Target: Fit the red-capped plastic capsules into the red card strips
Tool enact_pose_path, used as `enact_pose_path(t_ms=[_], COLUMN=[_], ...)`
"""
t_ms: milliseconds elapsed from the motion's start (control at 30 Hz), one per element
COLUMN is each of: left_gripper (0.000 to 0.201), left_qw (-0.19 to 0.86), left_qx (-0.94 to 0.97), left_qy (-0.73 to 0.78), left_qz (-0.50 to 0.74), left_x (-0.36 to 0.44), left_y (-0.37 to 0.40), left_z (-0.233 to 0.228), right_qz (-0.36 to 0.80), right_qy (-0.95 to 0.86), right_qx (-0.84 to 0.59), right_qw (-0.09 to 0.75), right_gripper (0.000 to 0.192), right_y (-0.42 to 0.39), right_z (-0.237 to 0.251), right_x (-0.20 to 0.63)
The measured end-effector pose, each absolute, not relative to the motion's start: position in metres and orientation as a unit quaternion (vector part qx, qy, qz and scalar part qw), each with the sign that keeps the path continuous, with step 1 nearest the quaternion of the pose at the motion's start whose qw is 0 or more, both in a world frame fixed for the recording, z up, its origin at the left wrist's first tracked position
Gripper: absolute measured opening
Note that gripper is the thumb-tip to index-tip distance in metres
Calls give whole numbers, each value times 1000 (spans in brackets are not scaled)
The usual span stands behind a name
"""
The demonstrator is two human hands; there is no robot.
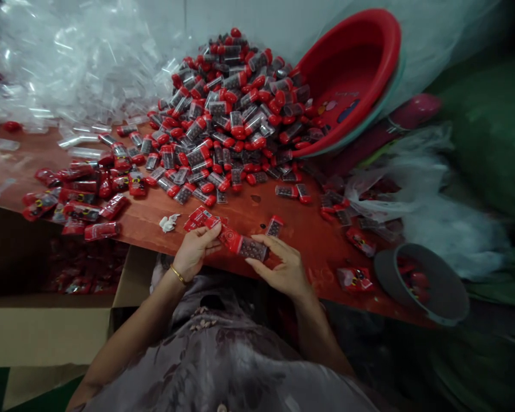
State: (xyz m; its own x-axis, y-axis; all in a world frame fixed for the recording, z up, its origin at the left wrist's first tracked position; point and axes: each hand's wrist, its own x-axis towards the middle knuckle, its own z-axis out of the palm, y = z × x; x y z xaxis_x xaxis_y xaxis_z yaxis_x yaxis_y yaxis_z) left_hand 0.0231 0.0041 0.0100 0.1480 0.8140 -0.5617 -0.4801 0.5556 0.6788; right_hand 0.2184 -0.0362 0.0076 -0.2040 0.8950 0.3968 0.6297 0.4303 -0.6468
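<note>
Above the table's front edge, my left hand (194,252) pinches a red printed wrapper (228,236) between thumb and fingers. My right hand (285,266) grips a small clear tube (253,249) of dark round pieces by its far end. The tube's other end meets the wrapper; whether it is inside cannot be made out. Flat red wrappers (196,218) lie just beyond my left fingers, next to a crumpled white scrap (169,222). Another red-capped tube (275,225) lies just behind my right hand.
A big heap of red-capped tubes (223,123) covers the table's middle, beside a tilted red basin (388,46). Wrapped red packs (81,210) lie at left above an open cardboard box (47,332). Clear plastic pieces (77,57) pile behind. A grey bowl (448,297) stands right.
</note>
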Motion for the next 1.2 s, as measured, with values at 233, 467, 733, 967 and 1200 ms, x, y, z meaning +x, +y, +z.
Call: enact_pose_path(t_ms=[233, 467, 733, 967, 1200], left_gripper=[45, 43, 36, 34, 37], left_qw=[724, 735, 747, 691, 722], left_qx=[183, 163, 190, 202, 248], left_qy=[466, 443, 426, 439, 431], left_qz=[474, 486, 473, 537, 481], left_x=[38, 50, 50, 48, 48], left_y=[-4, -8, -9, -4, -10], left_z=[8, 0, -5, 4, 0], right_qz=[180, 100, 181, 228, 219], right_qy=[-716, -690, -647, -637, -635], right_qx=[-528, -556, -558, -550, -551], right_qw=[420, 452, 487, 489, 495], right_gripper=[34, 31, 25, 27, 26], right_y=[-37, -39, -37, -39, -41], right_z=[-6, -18, -26, -22, -25], right_x=[209, 180, 168, 159, 152])
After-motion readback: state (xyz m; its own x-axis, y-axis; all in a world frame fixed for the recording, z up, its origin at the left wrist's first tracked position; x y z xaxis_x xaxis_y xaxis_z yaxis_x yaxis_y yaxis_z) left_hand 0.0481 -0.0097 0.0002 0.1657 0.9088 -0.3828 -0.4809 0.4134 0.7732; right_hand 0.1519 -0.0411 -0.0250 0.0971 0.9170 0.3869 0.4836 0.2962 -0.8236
